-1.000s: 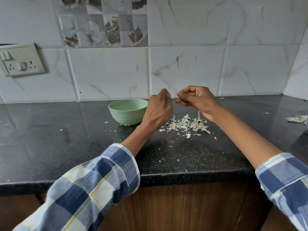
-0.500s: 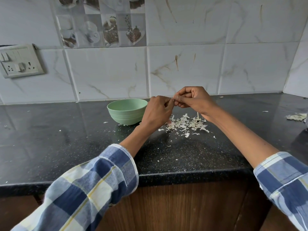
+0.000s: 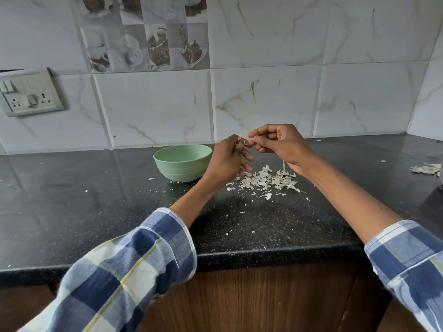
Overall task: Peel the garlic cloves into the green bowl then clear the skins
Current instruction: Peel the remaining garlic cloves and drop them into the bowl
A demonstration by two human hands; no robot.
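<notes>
A pale green bowl (image 3: 182,162) stands on the black counter, just left of my hands. My left hand (image 3: 227,159) holds a small garlic clove (image 3: 240,143) at its fingertips, above the counter. My right hand (image 3: 275,142) meets it from the right, its curled fingers pinching at the clove's skin. A heap of white garlic skins (image 3: 266,180) lies on the counter under and in front of both hands. The inside of the bowl is mostly hidden from this angle.
The black counter (image 3: 96,212) runs to a tiled wall behind. More skins (image 3: 425,168) lie at the far right edge. A switch and socket plate (image 3: 28,92) is on the wall at left. Small skin flecks are scattered around.
My hands were slightly apart a second ago, then came together. Now both hold the clove between them and my left fingers have spread a little.
</notes>
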